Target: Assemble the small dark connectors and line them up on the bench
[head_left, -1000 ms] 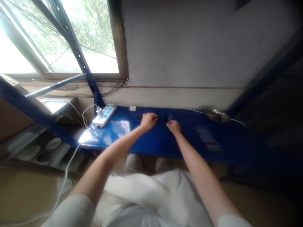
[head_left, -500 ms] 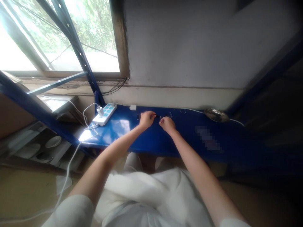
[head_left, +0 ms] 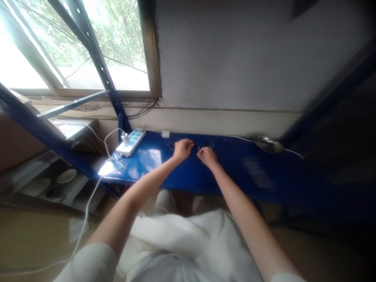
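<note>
Above the blue tabletop (head_left: 173, 172), my left hand (head_left: 182, 149) is closed in a pinch on a small dark piece whose tip shows past the fingers. Close beside it, my right hand (head_left: 208, 156) is pinched on a tiny clear or pale piece (head_left: 198, 149). The two pieces are very near each other; I cannot tell whether they touch. Small clear bits (head_left: 212, 143) lie on the table behind my right hand. A small dark object (head_left: 172, 145) sits just left of my left hand. These are too small to name.
A white power strip (head_left: 131, 143) with a plugged-in charger stands at the table's left end. A white adapter (head_left: 165, 134) lies at the back edge. At the back right is a shiny metal dish (head_left: 268, 144) by a white cable. A blue metal post (head_left: 102, 70) rises at left.
The view has shifted slightly. Both hands keep their pinches in nearly the same place, with the right hand a touch lower and the gap between the fingertips showing a little more.
</note>
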Action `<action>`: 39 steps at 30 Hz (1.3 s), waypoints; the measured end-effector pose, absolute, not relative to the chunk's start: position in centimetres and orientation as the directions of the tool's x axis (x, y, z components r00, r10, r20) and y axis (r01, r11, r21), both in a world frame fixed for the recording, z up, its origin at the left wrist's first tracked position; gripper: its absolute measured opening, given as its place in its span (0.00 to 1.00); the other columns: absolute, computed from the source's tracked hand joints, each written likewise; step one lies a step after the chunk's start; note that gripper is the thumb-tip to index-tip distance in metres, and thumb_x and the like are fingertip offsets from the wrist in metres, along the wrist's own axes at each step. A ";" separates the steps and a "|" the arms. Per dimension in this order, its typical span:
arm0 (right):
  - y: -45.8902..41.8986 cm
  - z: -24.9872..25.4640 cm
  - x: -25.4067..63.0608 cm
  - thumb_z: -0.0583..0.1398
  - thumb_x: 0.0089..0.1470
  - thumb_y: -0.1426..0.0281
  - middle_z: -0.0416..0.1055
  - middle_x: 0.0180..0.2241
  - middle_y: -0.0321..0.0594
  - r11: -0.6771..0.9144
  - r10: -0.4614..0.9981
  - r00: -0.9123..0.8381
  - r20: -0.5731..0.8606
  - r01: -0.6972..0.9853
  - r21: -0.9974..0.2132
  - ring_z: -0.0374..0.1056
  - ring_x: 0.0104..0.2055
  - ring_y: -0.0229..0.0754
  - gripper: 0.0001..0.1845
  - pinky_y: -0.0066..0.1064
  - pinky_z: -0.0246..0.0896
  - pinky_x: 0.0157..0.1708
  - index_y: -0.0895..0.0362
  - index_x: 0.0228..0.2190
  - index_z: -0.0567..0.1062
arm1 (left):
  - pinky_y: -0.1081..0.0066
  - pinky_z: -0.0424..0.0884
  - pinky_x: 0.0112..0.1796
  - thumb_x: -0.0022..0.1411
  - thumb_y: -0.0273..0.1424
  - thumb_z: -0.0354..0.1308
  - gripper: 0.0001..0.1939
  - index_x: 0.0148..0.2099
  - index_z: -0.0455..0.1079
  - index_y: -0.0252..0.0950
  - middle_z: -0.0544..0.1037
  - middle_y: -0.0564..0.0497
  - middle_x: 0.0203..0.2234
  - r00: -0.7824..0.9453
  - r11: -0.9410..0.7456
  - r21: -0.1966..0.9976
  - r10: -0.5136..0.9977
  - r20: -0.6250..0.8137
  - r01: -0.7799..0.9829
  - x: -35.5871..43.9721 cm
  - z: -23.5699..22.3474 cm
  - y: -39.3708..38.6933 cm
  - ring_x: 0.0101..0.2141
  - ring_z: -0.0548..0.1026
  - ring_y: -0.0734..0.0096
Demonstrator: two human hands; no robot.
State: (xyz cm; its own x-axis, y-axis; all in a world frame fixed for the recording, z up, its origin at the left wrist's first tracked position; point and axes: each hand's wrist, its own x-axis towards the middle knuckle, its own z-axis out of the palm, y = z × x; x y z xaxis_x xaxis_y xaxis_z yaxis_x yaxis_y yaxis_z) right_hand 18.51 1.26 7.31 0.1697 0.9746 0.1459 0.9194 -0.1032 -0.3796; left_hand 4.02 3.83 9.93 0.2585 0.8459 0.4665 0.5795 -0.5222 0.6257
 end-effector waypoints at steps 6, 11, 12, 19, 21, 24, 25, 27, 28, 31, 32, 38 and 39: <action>1.1 7.4 18.5 0.55 0.49 0.68 0.72 0.37 0.41 -0.077 0.975 0.139 0.173 0.944 -0.322 0.69 0.36 0.40 0.08 0.26 0.58 0.32 0.56 0.29 0.75 | 0.73 0.69 0.36 0.56 0.29 0.55 0.09 0.38 0.73 0.34 0.78 0.49 0.32 0.286 -0.538 0.624 0.838 0.464 0.566 4.0 10.3 3.8 0.32 0.74 0.73; 1.0 7.7 18.5 0.54 0.50 0.69 0.72 0.37 0.42 -0.059 0.976 0.113 0.188 0.961 -0.271 0.69 0.36 0.41 0.09 0.28 0.59 0.33 0.56 0.30 0.75 | 0.73 0.69 0.36 0.55 0.30 0.55 0.09 0.38 0.73 0.34 0.78 0.49 0.32 0.336 -0.578 0.617 0.815 0.472 0.535 4.0 10.9 3.6 0.31 0.74 0.74; 1.0 7.8 18.5 0.54 0.50 0.69 0.72 0.37 0.42 -0.059 0.976 0.112 0.187 0.961 -0.270 0.69 0.36 0.41 0.09 0.28 0.59 0.33 0.56 0.30 0.75 | 0.73 0.69 0.36 0.55 0.30 0.55 0.09 0.38 0.73 0.34 0.78 0.49 0.32 0.337 -0.578 0.619 0.815 0.472 0.532 4.0 11.0 3.5 0.31 0.74 0.74; 1.0 7.9 18.4 0.55 0.49 0.69 0.72 0.37 0.42 -0.057 0.977 0.110 0.181 0.960 -0.275 0.69 0.36 0.41 0.09 0.29 0.59 0.34 0.56 0.29 0.75 | 0.74 0.69 0.35 0.55 0.30 0.56 0.09 0.38 0.73 0.34 0.78 0.50 0.31 0.343 -0.570 0.635 0.821 0.456 0.521 4.0 11.0 3.4 0.30 0.74 0.75; 0.9 8.0 18.4 0.54 0.49 0.69 0.72 0.37 0.42 -0.060 0.977 0.110 0.180 0.962 -0.266 0.69 0.36 0.41 0.09 0.28 0.59 0.34 0.56 0.29 0.75 | 0.74 0.69 0.35 0.54 0.30 0.56 0.08 0.37 0.73 0.34 0.78 0.50 0.31 0.376 -0.583 0.625 0.813 0.445 0.519 3.9 10.9 3.6 0.30 0.74 0.75; 0.8 8.1 18.4 0.55 0.49 0.69 0.71 0.36 0.41 -0.060 0.976 0.111 0.187 0.964 -0.259 0.69 0.35 0.40 0.08 0.28 0.58 0.33 0.56 0.28 0.74 | 0.74 0.69 0.34 0.54 0.31 0.56 0.09 0.37 0.73 0.35 0.78 0.50 0.31 0.413 -0.589 0.607 0.808 0.420 0.534 3.8 10.8 3.9 0.30 0.74 0.74; 0.8 8.2 18.4 0.55 0.49 0.69 0.71 0.36 0.41 -0.056 0.975 0.110 0.195 0.964 -0.260 0.68 0.35 0.40 0.08 0.27 0.58 0.32 0.56 0.28 0.74 | 0.74 0.69 0.35 0.54 0.31 0.56 0.09 0.37 0.73 0.35 0.78 0.50 0.31 0.425 -0.588 0.598 0.808 0.407 0.545 3.8 10.7 4.0 0.31 0.74 0.73; 0.7 8.5 18.3 0.55 0.49 0.67 0.71 0.36 0.40 -0.042 0.971 0.101 0.217 0.965 -0.260 0.68 0.34 0.39 0.08 0.27 0.57 0.32 0.55 0.28 0.74 | 0.73 0.69 0.36 0.53 0.32 0.57 0.09 0.36 0.73 0.36 0.78 0.51 0.31 0.454 -0.586 0.578 0.809 0.374 0.569 3.9 10.6 4.0 0.32 0.74 0.73; 0.6 8.6 18.2 0.55 0.49 0.67 0.70 0.35 0.40 -0.033 0.969 0.094 0.228 0.965 -0.259 0.68 0.34 0.39 0.08 0.28 0.57 0.33 0.55 0.28 0.74 | 0.73 0.68 0.36 0.53 0.32 0.57 0.09 0.36 0.73 0.36 0.78 0.51 0.31 0.466 -0.585 0.570 0.809 0.359 0.577 3.9 10.6 4.0 0.32 0.74 0.72; 0.6 8.9 18.1 0.55 0.49 0.66 0.70 0.35 0.39 -0.015 0.967 0.079 0.243 0.967 -0.254 0.67 0.33 0.38 0.08 0.28 0.57 0.32 0.55 0.28 0.74 | 0.72 0.68 0.37 0.53 0.33 0.56 0.09 0.37 0.73 0.36 0.78 0.52 0.31 0.488 -0.593 0.543 0.803 0.342 0.595 3.9 10.7 3.7 0.32 0.74 0.72; 0.6 8.9 18.0 0.55 0.49 0.66 0.70 0.35 0.39 -0.014 0.967 0.078 0.244 0.966 -0.256 0.67 0.33 0.38 0.08 0.27 0.57 0.32 0.55 0.28 0.74 | 0.72 0.67 0.37 0.53 0.33 0.56 0.09 0.37 0.73 0.37 0.78 0.52 0.31 0.494 -0.600 0.527 0.798 0.344 0.602 4.0 10.8 3.5 0.33 0.74 0.71; 0.7 7.8 18.3 0.56 0.49 0.66 0.70 0.36 0.38 0.023 0.946 0.096 0.309 0.933 -0.360 0.66 0.34 0.38 0.09 0.27 0.55 0.30 0.55 0.33 0.73 | 0.65 0.62 0.42 0.55 0.31 0.54 0.09 0.36 0.74 0.38 0.77 0.50 0.34 0.516 -0.629 0.398 0.777 0.361 0.668 3.7 12.3 5.0 0.36 0.73 0.66; 0.6 7.5 18.4 0.56 0.50 0.66 0.70 0.36 0.39 0.037 0.934 0.103 0.341 0.924 -0.380 0.66 0.34 0.38 0.11 0.27 0.56 0.30 0.55 0.35 0.73 | 0.64 0.61 0.44 0.56 0.31 0.54 0.09 0.37 0.74 0.38 0.77 0.50 0.34 0.501 -0.615 0.379 0.786 0.361 0.691 3.6 12.6 5.6 0.37 0.72 0.65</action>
State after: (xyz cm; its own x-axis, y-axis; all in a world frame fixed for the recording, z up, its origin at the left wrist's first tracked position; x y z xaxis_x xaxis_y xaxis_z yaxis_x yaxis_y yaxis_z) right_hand 18.43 0.61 7.47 0.1029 0.9344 0.3411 0.9243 0.0369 -0.3798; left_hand 3.56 5.65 12.56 0.5013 0.7862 0.3614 0.6914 -0.6151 0.3791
